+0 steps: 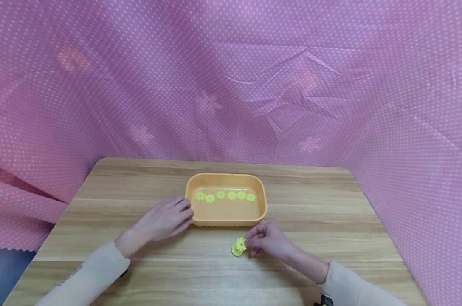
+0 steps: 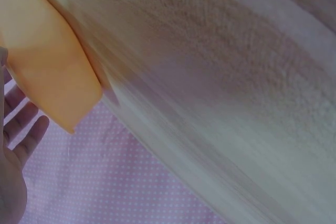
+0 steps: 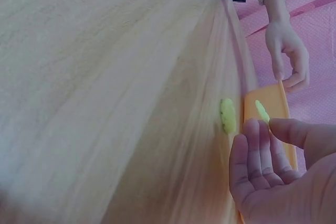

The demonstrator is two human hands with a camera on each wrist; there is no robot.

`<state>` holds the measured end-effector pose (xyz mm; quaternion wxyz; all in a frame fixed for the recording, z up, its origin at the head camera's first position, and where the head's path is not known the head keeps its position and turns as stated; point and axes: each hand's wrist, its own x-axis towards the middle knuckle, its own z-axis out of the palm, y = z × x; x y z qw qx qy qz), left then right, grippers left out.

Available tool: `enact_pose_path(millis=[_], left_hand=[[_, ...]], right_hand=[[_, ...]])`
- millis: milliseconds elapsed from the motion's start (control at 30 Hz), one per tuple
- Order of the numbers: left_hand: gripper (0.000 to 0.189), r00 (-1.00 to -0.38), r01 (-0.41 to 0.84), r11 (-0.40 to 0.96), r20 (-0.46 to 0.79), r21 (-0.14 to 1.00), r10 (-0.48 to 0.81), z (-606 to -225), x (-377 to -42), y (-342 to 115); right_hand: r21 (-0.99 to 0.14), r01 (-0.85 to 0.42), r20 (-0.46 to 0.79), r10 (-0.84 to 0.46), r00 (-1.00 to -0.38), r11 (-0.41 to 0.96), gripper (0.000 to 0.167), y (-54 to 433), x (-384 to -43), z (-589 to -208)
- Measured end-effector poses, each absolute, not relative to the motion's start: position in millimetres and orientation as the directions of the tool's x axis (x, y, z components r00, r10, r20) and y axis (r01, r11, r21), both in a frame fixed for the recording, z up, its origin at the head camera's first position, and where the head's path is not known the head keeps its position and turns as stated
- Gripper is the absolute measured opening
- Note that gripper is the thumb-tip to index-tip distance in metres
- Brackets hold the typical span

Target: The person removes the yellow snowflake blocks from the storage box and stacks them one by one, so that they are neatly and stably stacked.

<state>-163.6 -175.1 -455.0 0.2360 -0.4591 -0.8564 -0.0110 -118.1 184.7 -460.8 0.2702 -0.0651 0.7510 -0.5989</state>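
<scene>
My right hand (image 1: 271, 242) pinches a yellow flower-shaped piece (image 1: 240, 244) between thumb and fingertips. Close under it on the table lies a small pile of yellow pieces (image 1: 236, 251), seen from the side in the right wrist view. An orange rectangular box (image 1: 223, 223) stands behind, with several similar yellow flowers (image 1: 231, 195) spread in a rough row on its floor. At the box's left front corner, my left hand (image 1: 171, 219) holds the rim. The right wrist view has its thumb and fingers meeting at that edge.
The wooden table (image 1: 139, 178) carries the box near its middle. A pink-purple dotted cloth (image 1: 254, 85) hangs behind the table and along both sides. Dark bands sit on both wrists.
</scene>
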Motion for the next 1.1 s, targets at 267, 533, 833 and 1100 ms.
enact_pose_path(millis=[267,533,833,1100], left_hand=[[0.017,-0.488,0.781,0.594,0.404,-0.195,0.774,-454,-153,-170],[0.016,-0.498,0.771,0.606,0.407,-0.195,0.766,-454,-144,-165],[0.016,-0.498,0.767,0.611,0.417,-0.196,0.76,-454,-133,-159],[0.015,-0.518,0.759,0.625,0.415,-0.18,0.748,-452,-123,-153]], right_hand=[[-0.932,0.201,-0.322,-0.434,-0.841,0.302,0.02,185,-112,-469],[-0.914,0.19,-0.342,-0.427,-0.837,0.359,0.018,185,-106,-473],[-0.893,0.204,-0.374,-0.407,-0.833,0.402,0.014,187,-102,-474],[-0.89,0.175,-0.365,-0.427,-0.828,0.42,0.011,193,-99,-476]])
